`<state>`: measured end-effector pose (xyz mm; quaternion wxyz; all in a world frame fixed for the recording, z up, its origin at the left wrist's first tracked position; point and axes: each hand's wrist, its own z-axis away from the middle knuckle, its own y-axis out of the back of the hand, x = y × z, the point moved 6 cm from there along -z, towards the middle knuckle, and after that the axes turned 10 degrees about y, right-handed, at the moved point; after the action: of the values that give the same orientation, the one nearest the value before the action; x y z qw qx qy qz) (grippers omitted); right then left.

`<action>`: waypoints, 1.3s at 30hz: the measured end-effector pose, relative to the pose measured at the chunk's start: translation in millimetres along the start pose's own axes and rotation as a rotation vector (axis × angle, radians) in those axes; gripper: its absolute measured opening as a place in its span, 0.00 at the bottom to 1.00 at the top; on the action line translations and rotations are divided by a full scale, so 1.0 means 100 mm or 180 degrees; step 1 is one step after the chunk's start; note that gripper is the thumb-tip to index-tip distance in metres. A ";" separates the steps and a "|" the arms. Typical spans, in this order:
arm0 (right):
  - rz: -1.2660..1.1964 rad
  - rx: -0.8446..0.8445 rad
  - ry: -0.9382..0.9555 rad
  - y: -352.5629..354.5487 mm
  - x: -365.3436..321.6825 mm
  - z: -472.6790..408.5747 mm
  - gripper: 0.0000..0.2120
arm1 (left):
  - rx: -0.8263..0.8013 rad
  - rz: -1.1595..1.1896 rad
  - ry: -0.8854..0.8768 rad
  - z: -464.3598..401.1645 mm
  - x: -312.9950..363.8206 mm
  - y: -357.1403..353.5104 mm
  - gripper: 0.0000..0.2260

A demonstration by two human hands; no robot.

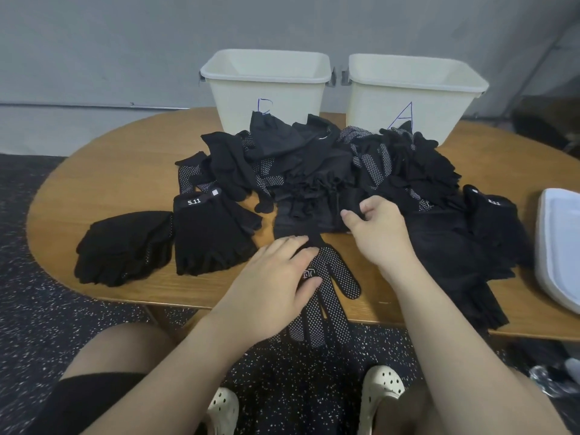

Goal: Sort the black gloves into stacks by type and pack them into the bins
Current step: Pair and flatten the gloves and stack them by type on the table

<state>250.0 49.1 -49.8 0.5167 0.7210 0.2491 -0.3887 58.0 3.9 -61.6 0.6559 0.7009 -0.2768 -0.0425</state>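
Head view: sorting in hand, my left hand [276, 277] lies flat on the dotted glove [332, 277] at the table's [94, 183] near edge, my right hand [373, 224] pinches into the unsorted pile [314, 164]; next, I judge, draw out its match.

One head-worn wide-angle view looks forward and down from the near edge of the surface [94, 189], close over it, facing the far wall [125, 42].
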 end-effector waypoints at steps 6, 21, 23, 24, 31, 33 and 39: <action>-0.0933 0.0249 -0.0087 0.24 -0.02 0.12 0.12 | -0.0028 0.0003 0.0033 -0.04 -0.05 0.02 0.25; -0.3118 -0.0025 0.0304 0.55 -0.18 0.47 0.06 | 0.0145 0.0141 0.0063 -0.19 -0.05 0.09 0.22; -0.3316 -0.0107 0.0361 0.57 -0.20 0.50 0.02 | 0.0472 0.0484 -0.0001 -0.18 0.03 0.19 0.19; -0.3424 -0.0143 0.0388 0.59 -0.20 0.51 0.07 | 0.0605 0.0718 0.0001 -0.18 0.06 0.24 0.18; -0.3623 -0.0572 0.0447 0.64 -0.24 0.58 0.12 | 0.0133 0.3097 0.0447 -0.24 0.21 0.30 0.29; -0.3616 -0.0566 0.0435 0.64 -0.24 0.58 0.08 | 0.0064 0.3687 0.0610 -0.25 0.23 0.31 0.33; -0.3513 -0.0486 0.0421 0.61 -0.23 0.61 0.03 | 0.0037 0.3921 0.0565 -0.30 0.31 0.34 0.18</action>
<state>265.1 -27.8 -7.3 0.2706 0.4670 0.6489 -0.5363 85.3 17.7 -15.9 0.5767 0.4170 -0.5750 0.4036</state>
